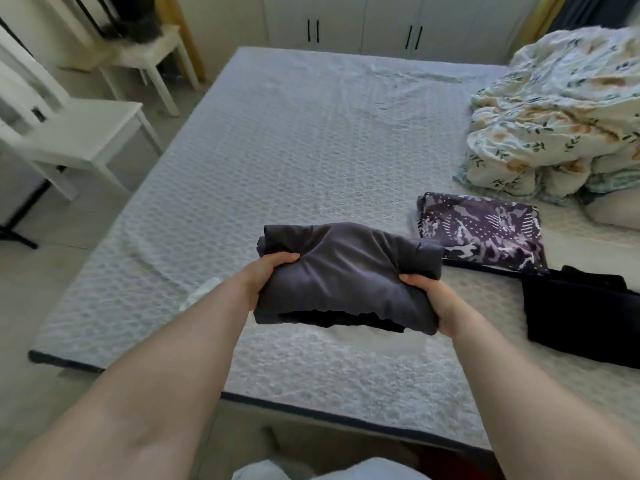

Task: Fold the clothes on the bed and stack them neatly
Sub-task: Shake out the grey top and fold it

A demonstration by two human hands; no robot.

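Observation:
A folded dark grey garment (349, 271) is held above the bed (277, 150), in the middle of the view. My left hand (265, 277) grips its left side, thumb on top. My right hand (434, 303) grips its right side, fingers tucked beneath. To the right on the bed lies a folded purple patterned garment (481, 233). A folded black garment (585, 313) lies nearer me at the right edge.
A crumpled floral duvet (557, 116) is heaped at the bed's far right. A white chair (69, 136) and a small white table (149, 53) stand left of the bed. White wardrobe doors (363, 22) line the far wall.

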